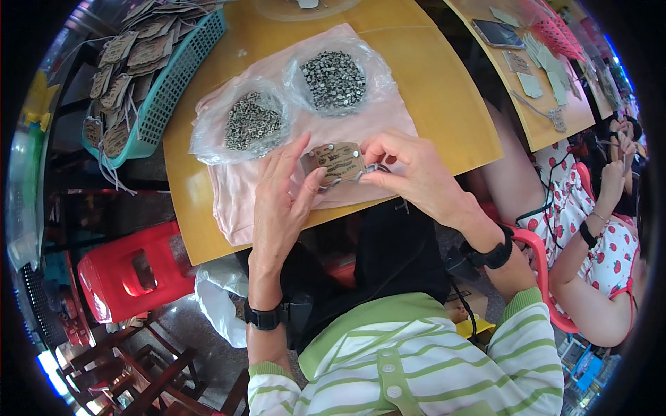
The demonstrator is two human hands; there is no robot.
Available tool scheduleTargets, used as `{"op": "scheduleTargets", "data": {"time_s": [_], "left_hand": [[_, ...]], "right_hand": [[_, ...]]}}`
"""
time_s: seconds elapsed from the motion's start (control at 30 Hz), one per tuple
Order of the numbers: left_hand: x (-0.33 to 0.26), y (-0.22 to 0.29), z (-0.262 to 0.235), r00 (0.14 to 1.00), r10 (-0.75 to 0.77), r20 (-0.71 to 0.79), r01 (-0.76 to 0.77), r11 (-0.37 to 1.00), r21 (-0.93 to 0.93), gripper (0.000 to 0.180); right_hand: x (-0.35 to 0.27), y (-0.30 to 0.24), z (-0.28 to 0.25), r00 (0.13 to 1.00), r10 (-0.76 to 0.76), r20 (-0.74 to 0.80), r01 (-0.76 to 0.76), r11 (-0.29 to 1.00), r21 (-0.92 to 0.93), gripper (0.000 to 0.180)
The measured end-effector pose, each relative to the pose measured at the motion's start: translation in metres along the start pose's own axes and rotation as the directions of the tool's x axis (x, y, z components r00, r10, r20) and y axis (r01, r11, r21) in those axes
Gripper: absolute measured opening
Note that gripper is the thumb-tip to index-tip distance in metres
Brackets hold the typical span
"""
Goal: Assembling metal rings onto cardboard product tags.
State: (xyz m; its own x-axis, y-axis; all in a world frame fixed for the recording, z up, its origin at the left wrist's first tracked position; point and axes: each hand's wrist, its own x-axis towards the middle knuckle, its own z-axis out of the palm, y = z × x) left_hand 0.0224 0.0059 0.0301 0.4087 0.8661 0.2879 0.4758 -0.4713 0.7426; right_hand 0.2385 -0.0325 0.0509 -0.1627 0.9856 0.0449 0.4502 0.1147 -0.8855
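Between my hands, above the pink cloth point(236, 201), is a brown card tag point(340, 166) with printing and small silvery round metal pieces along its edges. My left hand point(281, 184) has its thumb on the tag's left edge, while its index finger stretches upward; any fingers behind the tag are hidden. With thumb and index finger, my right hand point(416, 170) pinches the tag's right end, where a bit of grey cord shows. Beyond the hands, a clear plastic bag point(208, 132) holds small metal rings, and another clear bag point(374, 69) holds small round metal studs.
A teal basket point(163, 90) heaped with corded brown tags point(114, 93) stands left of the yellow table point(444, 90). Below it is a red stool point(132, 274). On the right, a person point(583, 243) sits by another table point(524, 121) bearing a phone point(498, 34) and pale cards point(555, 76).
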Motion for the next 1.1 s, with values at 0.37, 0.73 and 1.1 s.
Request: {"op": "scheduleTargets", "data": {"time_s": [0.37,0.73,1.1], "left_hand": [[-0.053,0.006,-0.045,0.854,-0.47,0.222,0.453,0.464,-0.761,0.027],[-0.234,-0.044,-0.158,0.532,-0.844,-0.065,0.636,0.449,-0.628,0.023],[-0.441,-0.2,-0.074,-0.114,-0.935,0.337,0.631,-0.33,-0.702,0.022]], "right_hand": [[-0.009,-0.037,0.015,0.983,-0.129,0.132,0.067,0.917,0.394,0.023],[0.0,-0.087,0.122,0.704,-0.235,0.67,0.007,0.946,0.324,0.026],[-0.012,-0.056,0.12,0.715,-0.05,0.697,-0.055,0.99,0.127,0.015]]}}
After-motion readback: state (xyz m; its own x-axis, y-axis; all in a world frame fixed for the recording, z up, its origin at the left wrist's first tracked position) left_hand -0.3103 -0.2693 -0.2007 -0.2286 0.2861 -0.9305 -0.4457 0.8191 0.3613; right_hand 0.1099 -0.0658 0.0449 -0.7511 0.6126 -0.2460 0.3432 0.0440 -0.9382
